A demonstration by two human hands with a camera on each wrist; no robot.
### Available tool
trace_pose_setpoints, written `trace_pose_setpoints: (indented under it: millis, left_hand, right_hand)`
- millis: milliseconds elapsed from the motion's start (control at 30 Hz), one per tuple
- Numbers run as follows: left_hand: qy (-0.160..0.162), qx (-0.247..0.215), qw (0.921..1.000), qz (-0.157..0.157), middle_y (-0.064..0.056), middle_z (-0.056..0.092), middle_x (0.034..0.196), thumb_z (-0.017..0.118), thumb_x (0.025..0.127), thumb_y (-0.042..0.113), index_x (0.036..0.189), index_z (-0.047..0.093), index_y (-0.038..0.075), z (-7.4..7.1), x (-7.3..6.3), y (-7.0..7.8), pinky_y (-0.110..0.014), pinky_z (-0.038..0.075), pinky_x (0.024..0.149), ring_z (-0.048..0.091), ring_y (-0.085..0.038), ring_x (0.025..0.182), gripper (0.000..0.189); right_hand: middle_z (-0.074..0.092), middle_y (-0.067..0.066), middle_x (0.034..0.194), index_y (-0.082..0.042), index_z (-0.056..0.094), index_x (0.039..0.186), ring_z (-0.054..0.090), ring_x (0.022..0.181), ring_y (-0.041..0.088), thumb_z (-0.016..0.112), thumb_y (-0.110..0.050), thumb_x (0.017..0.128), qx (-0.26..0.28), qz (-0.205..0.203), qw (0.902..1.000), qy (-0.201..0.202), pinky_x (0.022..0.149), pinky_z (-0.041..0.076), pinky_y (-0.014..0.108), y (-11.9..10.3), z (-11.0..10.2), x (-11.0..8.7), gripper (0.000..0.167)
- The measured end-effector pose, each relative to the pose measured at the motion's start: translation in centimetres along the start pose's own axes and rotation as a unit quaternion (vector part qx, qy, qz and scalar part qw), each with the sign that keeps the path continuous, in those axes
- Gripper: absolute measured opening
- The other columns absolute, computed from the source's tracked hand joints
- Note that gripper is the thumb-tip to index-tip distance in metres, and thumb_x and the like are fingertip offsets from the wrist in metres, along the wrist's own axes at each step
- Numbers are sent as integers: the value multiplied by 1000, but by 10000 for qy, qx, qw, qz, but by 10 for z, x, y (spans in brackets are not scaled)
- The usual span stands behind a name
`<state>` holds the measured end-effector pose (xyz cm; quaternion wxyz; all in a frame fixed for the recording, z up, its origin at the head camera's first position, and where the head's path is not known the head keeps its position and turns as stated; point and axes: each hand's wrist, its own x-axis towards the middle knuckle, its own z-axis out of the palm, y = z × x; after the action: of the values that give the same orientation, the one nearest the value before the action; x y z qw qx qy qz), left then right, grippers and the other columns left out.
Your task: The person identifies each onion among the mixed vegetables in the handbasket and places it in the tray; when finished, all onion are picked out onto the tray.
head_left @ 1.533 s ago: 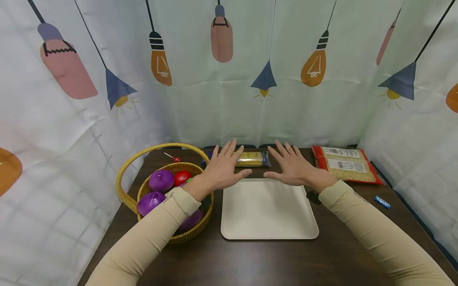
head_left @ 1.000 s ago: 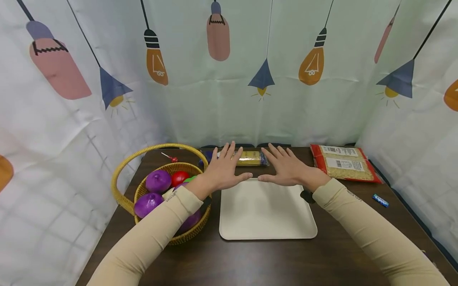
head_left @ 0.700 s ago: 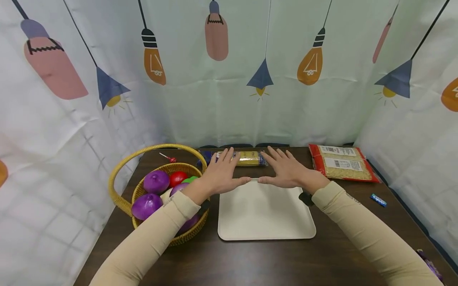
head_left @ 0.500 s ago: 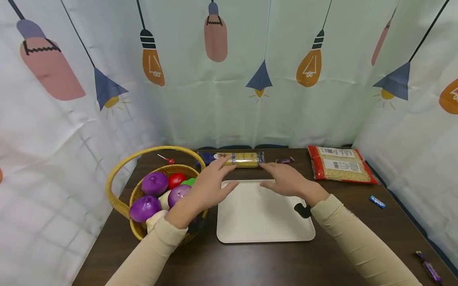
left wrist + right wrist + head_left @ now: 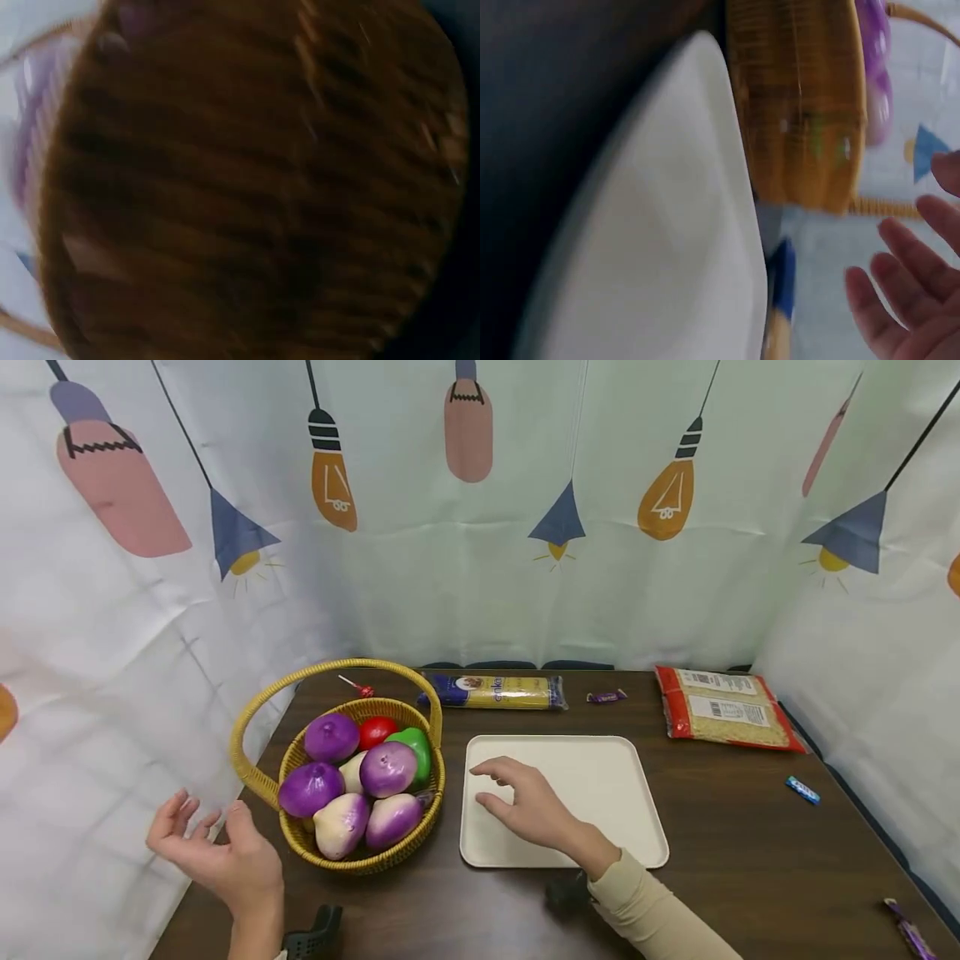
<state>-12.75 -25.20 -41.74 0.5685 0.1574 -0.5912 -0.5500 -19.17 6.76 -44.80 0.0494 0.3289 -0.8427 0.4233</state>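
My left hand [image 5: 225, 856] hovers to the left of the wicker basket [image 5: 435, 810], fingers loosely bent with nothing in them. In the left wrist view the basket's woven side [image 5: 262, 180] fills most of the blurred picture. The basket holds several purple-and-white vegetables [image 5: 387, 769] that look like turnips or eggplants, a red one [image 5: 377, 732] and a green pepper [image 5: 417, 752]. My right hand [image 5: 528, 802] is over the cream tray [image 5: 592, 760], holding nothing. In the right wrist view its fingers [image 5: 907, 262] are spread, with the tray [image 5: 675, 217] and basket beyond.
Behind the tray lie a blue-and-yellow pasta packet [image 5: 495, 692] and a small purple-wrapped candy [image 5: 606, 697]. A lollipop [image 5: 364, 691] is behind the basket. To the right are a red-edged grain bag [image 5: 727, 708], a blue candy [image 5: 802, 790] and another purple-wrapped candy [image 5: 909, 928].
Both hands have drawn back from near the pasta packet. The left has swung to the left side of the basket; the right has come back over the tray. The basket's contents are now uncovered.
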Motion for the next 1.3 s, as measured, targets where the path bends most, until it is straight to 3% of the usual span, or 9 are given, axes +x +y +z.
trace_pose_setpoints:
  millis: [67,167,233,300,500,733,867,1133,1300]
  left_hand:
    - [-663,558,9935,-737,3,45,125,55,89,4,130,47,2,-7,6,-21,-20,36,89,44,-13,112,42]
    - [-1594,935,9689,-1646,7,49,117,60,94,13,125,53,9,-9,13,-47,-13,40,84,49,-8,105,32]
    - [-1909,930,9566,-1995,7,53,108,61,95,18,118,57,9,-8,17,-60,-11,41,77,52,-7,97,25]
    - [-1993,965,9517,-2127,7,57,101,63,95,22,111,59,11,-6,20,-70,-11,40,75,52,-5,93,20]
    - [-1969,1349,9497,-2030,14,56,93,59,96,28,102,63,12,-4,22,-83,-20,33,84,50,-3,91,18]
    - [-1901,672,9506,-2358,12,56,87,64,93,26,94,62,17,2,20,-89,-18,33,78,47,-8,87,10]
    - [-1862,449,9528,-2355,12,57,85,65,92,24,94,62,18,0,17,-91,-17,36,74,49,-9,84,7]
    - [-1749,207,9659,-1897,12,58,82,65,91,15,91,65,15,0,20,-93,-16,36,72,49,-8,79,1]
    - [-1766,243,9684,-1747,11,56,86,65,91,15,93,65,11,1,21,-92,-16,35,73,48,-9,82,4]
  right_hand:
    - [63,-3,123,-15,64,123,60,109,14,69,-18,92,157,-162,9996,188,87,51,39,-8,14,3,31]
    - [64,-3,119,-12,64,122,59,110,10,71,-18,90,219,-453,9980,383,90,50,35,-21,35,10,33]
    - [65,-3,118,-12,64,122,60,109,11,71,-23,90,136,-648,9969,420,93,48,33,-28,48,15,34]
    - [65,-3,118,-12,63,124,59,110,12,70,-29,91,3,-754,9963,421,95,46,33,-34,60,20,38]
    - [66,-9,115,-17,64,118,57,108,7,69,-45,88,36,-201,9994,270,93,46,27,-44,83,29,41]
    - [62,-10,110,-20,56,122,51,101,9,61,-70,79,-952,395,9923,-684,92,43,31,-48,89,33,67]
    - [62,-8,111,-19,54,125,51,102,11,60,-72,78,-1142,555,9886,-812,94,42,34,-49,90,32,71]
    - [61,-7,118,-24,50,133,57,97,7,69,-61,79,659,944,9927,-351,78,51,27,-52,58,34,68]
    - [60,-1,123,-19,49,137,60,98,13,73,-44,83,1286,947,9872,16,77,53,30,-28,23,37,64]
